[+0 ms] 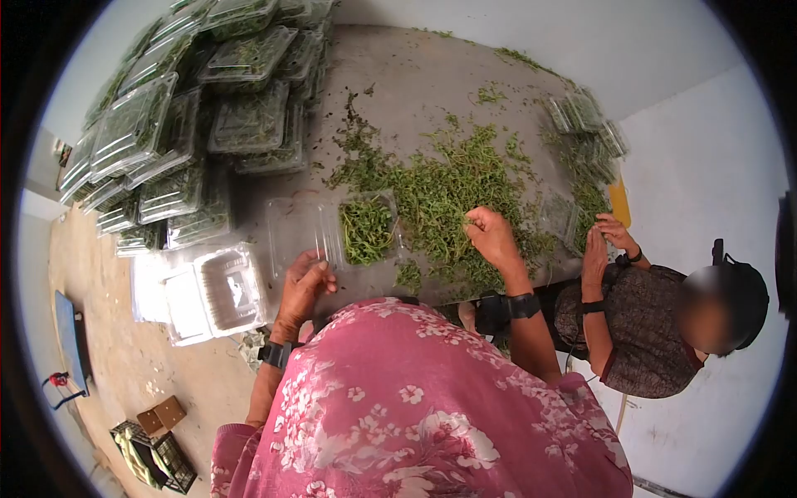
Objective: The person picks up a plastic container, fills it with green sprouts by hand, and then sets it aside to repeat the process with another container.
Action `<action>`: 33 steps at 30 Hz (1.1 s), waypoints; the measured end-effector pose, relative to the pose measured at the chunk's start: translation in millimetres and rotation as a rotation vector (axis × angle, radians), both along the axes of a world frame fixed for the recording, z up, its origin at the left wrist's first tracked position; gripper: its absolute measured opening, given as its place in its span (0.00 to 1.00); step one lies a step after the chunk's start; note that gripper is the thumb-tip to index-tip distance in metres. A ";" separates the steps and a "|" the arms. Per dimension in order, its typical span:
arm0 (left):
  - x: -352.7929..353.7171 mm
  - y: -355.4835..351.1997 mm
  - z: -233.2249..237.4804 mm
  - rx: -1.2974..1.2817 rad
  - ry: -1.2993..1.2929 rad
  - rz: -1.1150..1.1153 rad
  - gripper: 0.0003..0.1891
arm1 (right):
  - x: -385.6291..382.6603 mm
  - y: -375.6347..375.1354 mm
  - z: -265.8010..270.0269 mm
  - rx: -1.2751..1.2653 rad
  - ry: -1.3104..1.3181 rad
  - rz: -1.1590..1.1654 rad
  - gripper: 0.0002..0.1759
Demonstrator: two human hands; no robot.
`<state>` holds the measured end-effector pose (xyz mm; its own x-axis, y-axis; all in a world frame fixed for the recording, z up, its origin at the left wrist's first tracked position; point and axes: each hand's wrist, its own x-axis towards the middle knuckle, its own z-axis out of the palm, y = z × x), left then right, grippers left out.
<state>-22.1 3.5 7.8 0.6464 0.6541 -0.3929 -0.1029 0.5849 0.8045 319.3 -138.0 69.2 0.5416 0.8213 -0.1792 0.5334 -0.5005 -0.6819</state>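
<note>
Two hands busy: our L hand [305,286] clamps fingers on the open clamshell tray [292,226], R hand [491,236] pinches herbs [448,187] w/ fingers together, packed trays [174,141] stacked nearby, co-worker's hands [602,245] opp.

Green herbs [448,191] all over the grey table [398,75], and more green filling the clear box [365,228] near me. My top [415,398] is pink with a white flower print, with black bands [525,305] on both wrists. Far left, the clear packs [191,108] show green through their lids. On the right, a co-worker's top [643,332] is dark brown with a fine speckle, and there's a yellow strip [619,203] just beyond.
</note>
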 end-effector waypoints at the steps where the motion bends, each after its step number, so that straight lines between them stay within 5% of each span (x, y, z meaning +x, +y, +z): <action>1: 0.0 0.0 0.3 -0.004 0.004 -0.001 0.16 | 0.1 -0.5 -2.3 0.011 0.005 0.001 0.13; 6: -0.7 1.2 -1.8 -0.017 -0.001 0.003 0.19 | -0.5 -1.7 -3.0 0.012 0.036 0.045 0.17; 9: -1.0 1.3 -2.7 -0.015 -0.008 0.003 0.18 | -8.5 -4.4 5.0 -0.161 -0.227 0.146 0.27; 16: -0.7 1.5 -1.0 -0.026 -0.020 -0.001 0.16 | -50.8 -7.7 -7.4 -0.232 -0.333 -0.004 0.45; 22: -1.1 2.6 -2.9 -0.030 -0.032 0.003 0.18 | -58.0 -5.4 -33.4 -0.335 -0.320 -0.043 0.38; 26: -3.1 2.1 -3.9 -0.024 -0.022 0.002 0.18 | -35.2 -15.5 -44.8 -0.136 -0.423 -0.044 0.27; 30: -2.5 2.5 -4.7 -0.027 -0.039 -0.008 0.19 | -32.0 -12.4 -19.8 0.115 -0.233 -0.152 0.18; 33: -2.7 2.9 -8.5 -0.024 -0.056 -0.006 0.19 | -14.5 -12.3 -17.0 -0.077 -0.062 -0.142 0.22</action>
<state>-24.8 6.4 -0.7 0.6715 0.6411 -0.3716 -0.1440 0.6048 0.7832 304.8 -150.3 52.2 0.6635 0.7207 -0.2010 0.4932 -0.6234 -0.6068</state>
